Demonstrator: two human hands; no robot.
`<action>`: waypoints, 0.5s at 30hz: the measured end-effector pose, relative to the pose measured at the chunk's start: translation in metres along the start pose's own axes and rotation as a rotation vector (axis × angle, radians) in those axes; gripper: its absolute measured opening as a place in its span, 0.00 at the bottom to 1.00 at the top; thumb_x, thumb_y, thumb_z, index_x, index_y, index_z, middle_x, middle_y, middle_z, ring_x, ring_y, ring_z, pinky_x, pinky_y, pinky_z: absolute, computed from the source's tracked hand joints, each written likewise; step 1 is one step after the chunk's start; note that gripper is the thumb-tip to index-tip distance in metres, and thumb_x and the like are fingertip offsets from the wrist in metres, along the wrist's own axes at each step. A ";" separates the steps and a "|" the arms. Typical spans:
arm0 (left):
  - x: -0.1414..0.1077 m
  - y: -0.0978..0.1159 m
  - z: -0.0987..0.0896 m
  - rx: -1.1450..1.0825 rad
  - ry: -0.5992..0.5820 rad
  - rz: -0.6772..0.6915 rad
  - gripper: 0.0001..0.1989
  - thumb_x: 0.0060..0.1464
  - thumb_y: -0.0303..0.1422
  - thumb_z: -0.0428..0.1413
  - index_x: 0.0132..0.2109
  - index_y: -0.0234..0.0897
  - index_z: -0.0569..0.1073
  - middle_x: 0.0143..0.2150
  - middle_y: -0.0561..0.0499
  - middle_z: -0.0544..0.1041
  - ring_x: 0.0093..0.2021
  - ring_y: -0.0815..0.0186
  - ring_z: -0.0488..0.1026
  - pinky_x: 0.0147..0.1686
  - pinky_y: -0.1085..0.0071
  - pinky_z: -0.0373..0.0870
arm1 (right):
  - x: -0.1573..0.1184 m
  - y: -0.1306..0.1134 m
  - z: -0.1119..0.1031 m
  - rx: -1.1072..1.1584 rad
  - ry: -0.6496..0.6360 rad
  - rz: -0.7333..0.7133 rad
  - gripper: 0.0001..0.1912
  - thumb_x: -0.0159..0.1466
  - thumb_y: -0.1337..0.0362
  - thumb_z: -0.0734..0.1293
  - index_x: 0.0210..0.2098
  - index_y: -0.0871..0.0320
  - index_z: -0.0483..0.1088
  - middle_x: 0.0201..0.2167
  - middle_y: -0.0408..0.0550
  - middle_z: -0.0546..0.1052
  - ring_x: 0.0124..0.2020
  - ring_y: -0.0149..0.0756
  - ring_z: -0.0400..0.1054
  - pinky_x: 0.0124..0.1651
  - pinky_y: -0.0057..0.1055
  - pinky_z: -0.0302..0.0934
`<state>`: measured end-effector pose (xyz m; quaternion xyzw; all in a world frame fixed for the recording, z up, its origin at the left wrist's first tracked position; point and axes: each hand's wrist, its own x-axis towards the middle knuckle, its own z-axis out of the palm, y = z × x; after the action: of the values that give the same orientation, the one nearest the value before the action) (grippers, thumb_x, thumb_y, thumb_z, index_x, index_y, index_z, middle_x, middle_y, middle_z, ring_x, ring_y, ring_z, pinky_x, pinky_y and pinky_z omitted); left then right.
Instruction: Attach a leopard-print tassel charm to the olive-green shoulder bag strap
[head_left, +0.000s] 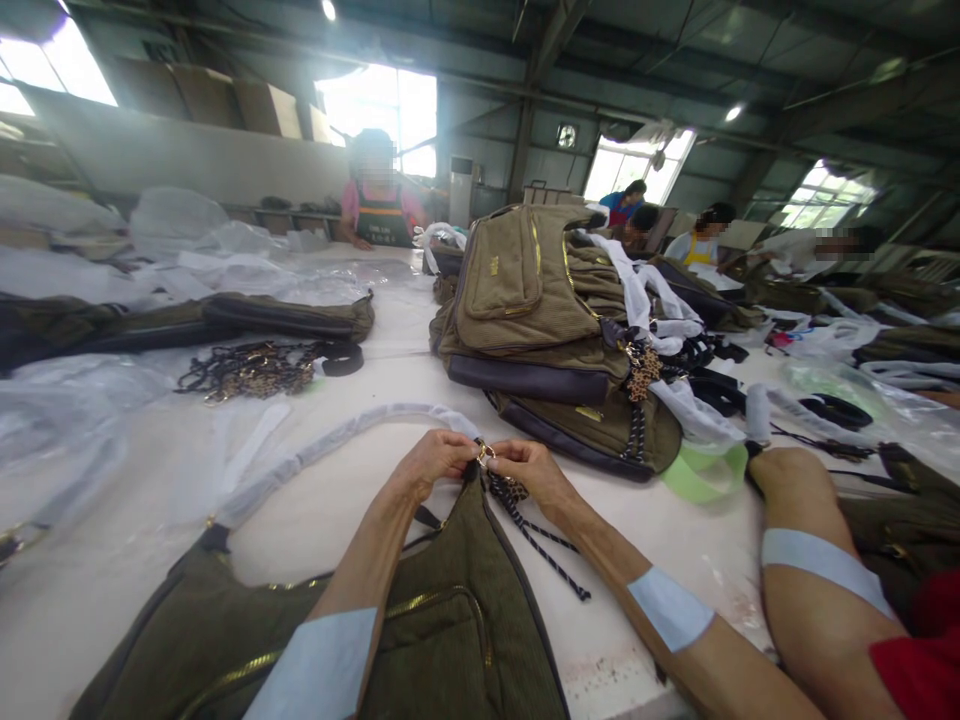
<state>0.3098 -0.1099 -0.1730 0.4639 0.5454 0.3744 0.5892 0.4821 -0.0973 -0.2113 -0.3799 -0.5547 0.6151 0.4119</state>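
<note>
An olive corduroy bag (442, 610) with gold zippers lies on the table in front of me. Its strap (330, 440), wrapped in white film, arches over the tabletop. At the bag's upper right corner, my left hand (439, 462) pinches the strap end beside a gold ring (486, 452). My right hand (531, 475) closes its fingertips on the same gold hardware from the right. Below the right fingers hangs a charm (510, 488) with leopard print and black-and-white cords. What exactly lies between the fingertips is partly hidden.
Stacked olive bags (517, 300) stand ahead, with a green band (705, 472) beside them. A pile of charms (251, 370) lies left, near plastic film (60, 400). Another person's arm (810, 580) reaches in at right. People work farther back.
</note>
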 end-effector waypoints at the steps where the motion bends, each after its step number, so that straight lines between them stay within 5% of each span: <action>1: 0.000 -0.001 0.000 -0.002 0.000 0.001 0.12 0.34 0.36 0.61 0.27 0.32 0.75 0.24 0.50 0.74 0.25 0.68 0.68 0.33 0.70 0.65 | 0.000 0.000 0.000 -0.042 0.009 -0.016 0.16 0.48 0.58 0.73 0.33 0.62 0.74 0.29 0.46 0.77 0.28 0.30 0.67 0.35 0.28 0.59; 8: 0.002 -0.003 0.002 0.004 0.005 0.008 0.12 0.35 0.37 0.62 0.27 0.32 0.75 0.22 0.51 0.73 0.26 0.68 0.68 0.31 0.70 0.63 | -0.004 -0.003 -0.001 -0.555 0.076 -0.276 0.12 0.54 0.62 0.69 0.36 0.61 0.75 0.30 0.46 0.77 0.31 0.34 0.68 0.36 0.28 0.59; 15: 0.003 -0.006 0.006 0.001 0.008 0.003 0.11 0.38 0.37 0.61 0.27 0.32 0.74 0.21 0.53 0.72 0.23 0.71 0.65 0.29 0.73 0.61 | -0.009 -0.013 -0.001 -0.838 0.020 -0.442 0.13 0.57 0.65 0.66 0.41 0.61 0.75 0.29 0.46 0.75 0.30 0.33 0.67 0.34 0.27 0.58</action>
<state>0.3158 -0.1091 -0.1795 0.4635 0.5472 0.3770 0.5862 0.4871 -0.1048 -0.1984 -0.3921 -0.8187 0.2323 0.3494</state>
